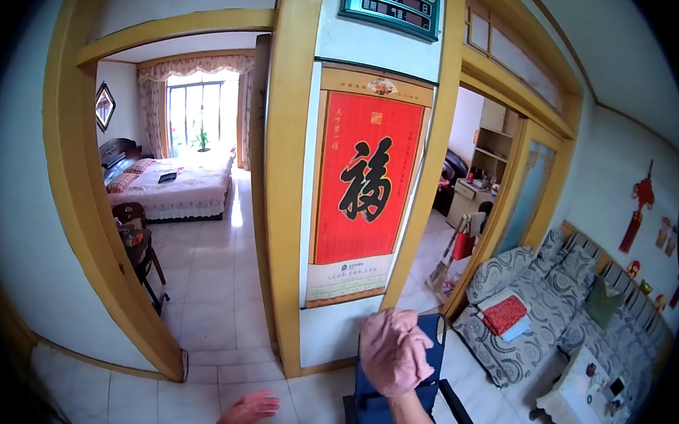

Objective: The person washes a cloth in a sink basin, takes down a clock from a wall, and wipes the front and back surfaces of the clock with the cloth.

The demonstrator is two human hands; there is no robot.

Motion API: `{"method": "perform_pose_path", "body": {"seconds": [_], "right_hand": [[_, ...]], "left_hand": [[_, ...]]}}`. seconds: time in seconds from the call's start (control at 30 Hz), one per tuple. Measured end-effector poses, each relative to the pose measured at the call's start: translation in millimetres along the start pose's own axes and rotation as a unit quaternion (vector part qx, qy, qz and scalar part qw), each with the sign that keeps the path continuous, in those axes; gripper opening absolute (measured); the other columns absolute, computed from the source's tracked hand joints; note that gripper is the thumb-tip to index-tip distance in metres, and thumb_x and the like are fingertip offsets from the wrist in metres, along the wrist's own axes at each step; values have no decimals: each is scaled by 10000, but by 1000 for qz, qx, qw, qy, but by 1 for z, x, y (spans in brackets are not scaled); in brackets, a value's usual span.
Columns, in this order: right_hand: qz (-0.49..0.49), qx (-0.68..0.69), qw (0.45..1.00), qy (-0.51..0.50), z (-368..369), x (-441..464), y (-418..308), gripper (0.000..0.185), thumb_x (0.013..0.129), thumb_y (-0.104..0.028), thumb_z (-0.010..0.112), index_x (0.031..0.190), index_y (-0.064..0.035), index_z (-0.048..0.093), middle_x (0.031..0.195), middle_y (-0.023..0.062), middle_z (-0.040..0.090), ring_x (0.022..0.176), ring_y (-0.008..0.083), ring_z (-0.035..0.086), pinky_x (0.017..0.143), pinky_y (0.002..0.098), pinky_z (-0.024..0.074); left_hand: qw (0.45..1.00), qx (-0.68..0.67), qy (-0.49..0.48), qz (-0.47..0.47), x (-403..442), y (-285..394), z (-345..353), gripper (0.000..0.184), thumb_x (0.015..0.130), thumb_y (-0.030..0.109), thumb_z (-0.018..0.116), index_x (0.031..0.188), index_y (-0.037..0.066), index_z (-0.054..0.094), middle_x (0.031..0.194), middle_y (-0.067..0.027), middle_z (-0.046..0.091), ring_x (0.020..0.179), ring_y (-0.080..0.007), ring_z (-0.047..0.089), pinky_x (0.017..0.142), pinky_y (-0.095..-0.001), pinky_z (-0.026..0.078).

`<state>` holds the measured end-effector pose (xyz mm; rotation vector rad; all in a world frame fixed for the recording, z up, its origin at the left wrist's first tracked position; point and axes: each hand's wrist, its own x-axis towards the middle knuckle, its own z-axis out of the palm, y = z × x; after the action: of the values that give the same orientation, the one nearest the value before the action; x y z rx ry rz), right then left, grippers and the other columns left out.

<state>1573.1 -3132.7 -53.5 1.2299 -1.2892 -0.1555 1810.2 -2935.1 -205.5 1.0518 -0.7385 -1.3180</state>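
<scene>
A crumpled pink cloth [394, 349] is bunched over my right hand [401, 393], whose fingers are hidden beneath it; only the wrist and forearm show below. The cloth is raised in front of a dark blue folding chair [371, 417], just under a red wall calendar [368, 183] with a large black and gold character. Low in the view, my left hand [251, 411] is held over the tiled floor with its fingers stretched out and nothing in it.
The chair's black armrest [459, 414] sticks out at right. A patterned sofa [517, 336] holds a folded red cloth [505, 317]. Before it stands a covered low table [586, 409] with small items. Yellow-framed doorways open to a bed [175, 192] and another room.
</scene>
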Motion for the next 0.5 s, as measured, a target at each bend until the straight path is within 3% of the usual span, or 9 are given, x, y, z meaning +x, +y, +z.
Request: {"method": "perform_pose_path", "body": {"seconds": [0.07, 0.17, 0.2, 0.3, 0.33, 0.37, 0.43, 0.47, 0.5], "right_hand": [[39, 114, 991, 59, 21, 32, -12, 156, 920, -191, 542, 814, -130, 444, 786, 15, 393, 793, 137, 415, 795, 297, 393], [53, 399, 912, -78, 11, 73, 10, 46, 892, -146, 513, 905, -109, 538, 901, 68, 514, 862, 219, 518, 765, 378, 419], [78, 384, 919, 38, 25, 72, 1, 92, 869, -133, 514, 936, -119, 576, 901, 96, 548, 850, 271, 553, 709, 426, 436], [132, 255, 958, 23, 33, 91, -10, 101, 850, -159, 528, 917, -109, 584, 872, 100, 550, 839, 288, 567, 635, 477, 453], [139, 467, 867, 101, 41, 102, -14, 154, 850, -208, 546, 935, -90, 596, 863, 85, 560, 781, 311, 588, 549, 554, 458], [138, 462, 870, 100, 37, 118, -11, 154, 850, -208, 546, 935, -90, 596, 863, 85, 560, 781, 311, 588, 549, 554, 458], [154, 224, 962, -16, 29, 139, -9, 166, 858, -153, 482, 848, -29, 593, 735, 107, 536, 631, 277, 567, 556, 495, 456], [176, 246, 952, 55, 67, 140, -38, 87, 839, -130, 544, 839, -66, 604, 747, 71, 557, 693, 208, 583, 595, 420, 489], [138, 173, 958, -181, 91, 160, -48, 81, 827, -165, 608, 861, -91, 607, 738, 50, 554, 764, 191, 591, 625, 360, 502]], "left_hand": [[999, -7, -9, 50, 28, 3, -1, 425, 1017, 150, 409, 1358, -104, 424, 1208, -268, 611, 1097, -351, 626, 995, -443, 493], [999, -46, -11, 15, 61, -5, -20, 418, 1016, 156, 422, 1333, -115, 449, 1192, -268, 620, 1115, -353, 622, 996, -444, 491], [1000, -17, 5, 2, 64, 2, -16, 426, 1008, 170, 447, 1325, -115, 459, 1188, -267, 624, 1112, -347, 625, 993, -447, 493], [1000, 9, -5, -1, 97, 0, -28, 442, 991, 189, 493, 1311, -116, 477, 1180, -261, 633, 1105, -338, 632, 985, -452, 497], [999, 2, -32, 9, 116, -11, -43, 450, 981, 195, 514, 1305, -116, 483, 1176, -256, 638, 1100, -335, 636, 980, -453, 499], [999, -1, -37, 7, 132, -8, -49, 450, 981, 195, 514, 1305, -116, 483, 1176, -256, 638, 1100, -335, 636, 980, -453, 499], [997, -26, -59, 32, 156, -3, -57, 444, 970, 183, 532, 1304, -107, 494, 1176, -246, 643, 1089, -328, 644, 972, -448, 505], [997, -28, -61, 29, 172, 2, -61, 444, 970, 183, 532, 1304, -107, 494, 1176, -246, 643, 1089, -328, 644, 972, -448, 505], [997, -17, -65, 34, 176, 15, -53, 450, 984, 199, 511, 1328, -90, 488, 1189, -225, 641, 1104, -315, 633, 984, -432, 488]]}}
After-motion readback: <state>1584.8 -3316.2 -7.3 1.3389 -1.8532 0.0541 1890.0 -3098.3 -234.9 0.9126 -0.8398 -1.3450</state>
